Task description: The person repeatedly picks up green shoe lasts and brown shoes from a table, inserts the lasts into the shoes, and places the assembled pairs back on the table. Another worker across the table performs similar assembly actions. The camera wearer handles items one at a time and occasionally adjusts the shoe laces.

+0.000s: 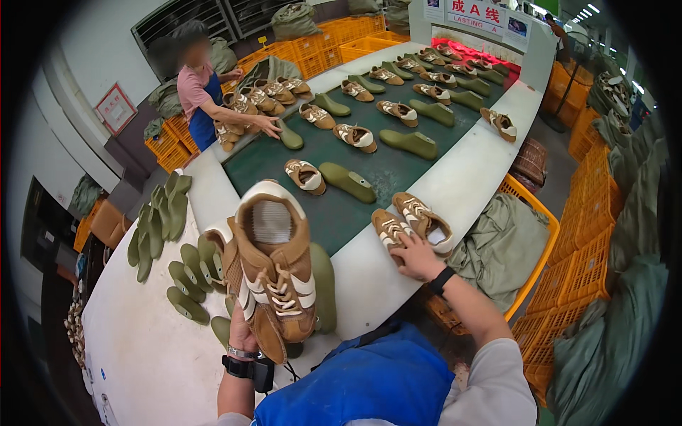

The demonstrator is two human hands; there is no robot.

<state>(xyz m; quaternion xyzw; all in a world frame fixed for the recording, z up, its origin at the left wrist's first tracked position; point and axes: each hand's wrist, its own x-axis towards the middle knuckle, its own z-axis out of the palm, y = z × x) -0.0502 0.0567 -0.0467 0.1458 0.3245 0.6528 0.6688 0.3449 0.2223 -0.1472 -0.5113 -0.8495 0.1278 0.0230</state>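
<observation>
Presently, the left hand [242, 332] is closed around a bunch of brown-and-white shoes [275, 245], held up in front of the near end of the green conveyor belt [398, 176]. The foremost shoe is tilted, with its collar opening uppermost and its toe directed downward. (The fingers of this hand are mostly hidden behind the shoes, and so the exact grip points cannot be read.)

The right hand [414, 257] is placed on the left unit of a shoe pair [415, 224]. This pair stands side by side on the white border [470, 160], at the near right corner of the belt. The fingers contact the upper; whether they grip it cannot be told.

Laced shoes [354, 137] and green foot-shaped forms [408, 143] lie across the belt toward its far end. A single shoe [499, 125] rests on the border to the right of the belt. Further green forms [160, 216] are grouped to the near left of the belt, on a white table [142, 326].

To the left of the belt stands a co-worker [194, 96], one hand [268, 126] at a green form near the belt edge. To the right of the belt, an orange crate [543, 257] contains grey-green cloth [497, 245].
</observation>
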